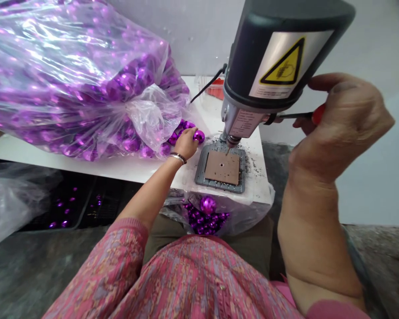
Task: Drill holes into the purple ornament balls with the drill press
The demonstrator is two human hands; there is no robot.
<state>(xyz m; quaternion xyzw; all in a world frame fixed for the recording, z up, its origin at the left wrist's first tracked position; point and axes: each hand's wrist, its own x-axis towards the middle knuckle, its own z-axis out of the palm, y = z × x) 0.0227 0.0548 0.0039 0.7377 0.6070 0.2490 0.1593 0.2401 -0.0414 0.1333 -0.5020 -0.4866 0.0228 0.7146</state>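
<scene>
My left hand (pixel 187 142) reaches to several shiny purple balls on the table beside the mouth of a large clear plastic bag (pixel 142 110) full of them. Its fingers close on one purple ball (pixel 199 136). My right hand (pixel 344 119) is wrapped round the red-knobbed lever (pixel 297 116) of a small drill press (pixel 269 66). Below the drill bit (pixel 228 150), a brown square plate (pixel 216 170) with a small hole lies on the grey base (pixel 201 177). Another purple ball (pixel 208 204) rests in a plastic bag at my lap, above dark purple pieces.
Dark shavings (pixel 252 166) are scattered around the base on the white table (pixel 146 169). A black cable (pixel 208 84) runs behind the drill, near a red item (pixel 216 88). On the floor at left, black crates (pixel 76 204) hold a few purple balls. A wall stands behind.
</scene>
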